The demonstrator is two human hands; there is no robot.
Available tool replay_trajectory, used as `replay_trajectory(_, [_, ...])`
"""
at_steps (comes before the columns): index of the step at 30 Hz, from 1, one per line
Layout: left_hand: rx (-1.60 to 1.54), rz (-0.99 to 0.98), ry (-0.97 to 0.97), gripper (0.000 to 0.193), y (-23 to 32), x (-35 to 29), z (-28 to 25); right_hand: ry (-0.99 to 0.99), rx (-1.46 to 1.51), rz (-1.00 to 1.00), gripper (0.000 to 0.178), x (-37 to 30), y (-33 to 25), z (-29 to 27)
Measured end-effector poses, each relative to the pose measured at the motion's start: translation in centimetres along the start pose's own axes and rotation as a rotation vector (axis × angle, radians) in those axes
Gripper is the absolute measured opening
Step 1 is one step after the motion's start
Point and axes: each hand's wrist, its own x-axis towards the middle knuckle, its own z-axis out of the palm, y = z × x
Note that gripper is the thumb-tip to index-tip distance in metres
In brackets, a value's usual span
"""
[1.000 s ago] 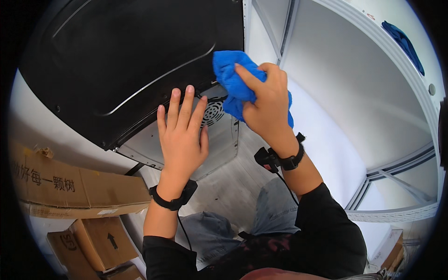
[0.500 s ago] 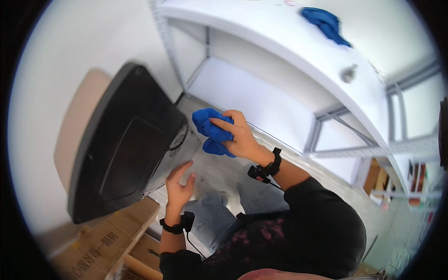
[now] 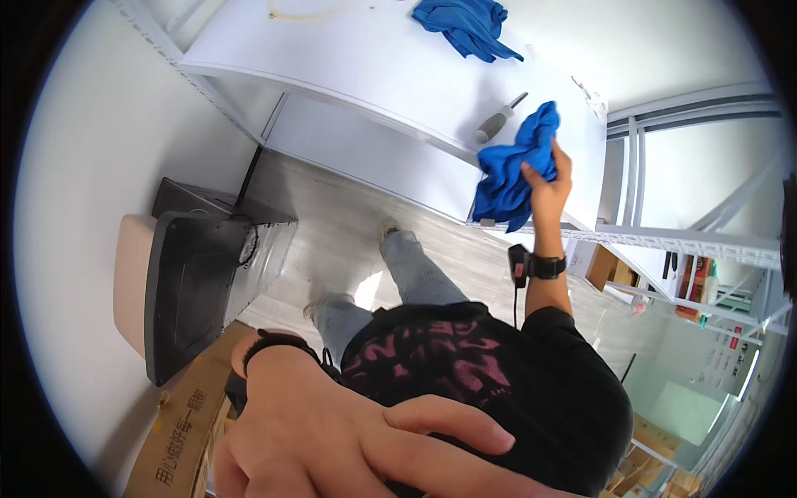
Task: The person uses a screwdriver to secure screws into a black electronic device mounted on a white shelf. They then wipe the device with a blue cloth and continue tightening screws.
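My right hand grips a crumpled blue cloth, which hangs over the front edge of the white shelf table. Beside that cloth, a tool with a grey handle and thin shaft lies on the tabletop. A second blue cloth is spread in loose folds farther back. Close to the camera, my left hand is raised at the bottom of the view, holding nothing visible. Its thumb stands apart from the other fingers, whose tips run out of frame.
On the left stands a bin with a black-rimmed lid, against the wall. A cardboard box sits below it. White metal shelving with boxes rises at the right. A pale yellow loop lies on the tabletop's far left.
My right hand has carried the blue cloth from beside the bin to the table's edge on the right. My left hand has come up close to the camera. The view has shifted.
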Motion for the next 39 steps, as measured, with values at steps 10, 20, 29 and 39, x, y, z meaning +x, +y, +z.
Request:
replay_trajectory(10, [0.936, -0.577, -0.071, 0.073, -15.6, 12.3, -13.0, 0.006, -0.019, 0.379, 0.065, 11.6, 12.2, -2.8])
replay_trajectory(20, [1.936, -0.913, -0.176, 0.051, -30.9, 8.3, -23.4, -0.01, 0.018, 0.192, 0.066, 12.4, 8.9, -5.8])
replay_trajectory(29, [1.472, -0.782, 0.303, 0.031, -21.6, 3.1, -24.1, -0.081, 0.602, 0.124, 0.022, 9.3, 5.6, -1.0])
replay_trajectory(39, [0.924, -0.373, 0.772, 0.028, -2.4, -9.4, -15.2, -1.467, 0.727, 0.096, 0.035, -3.0, -10.8, 15.9])
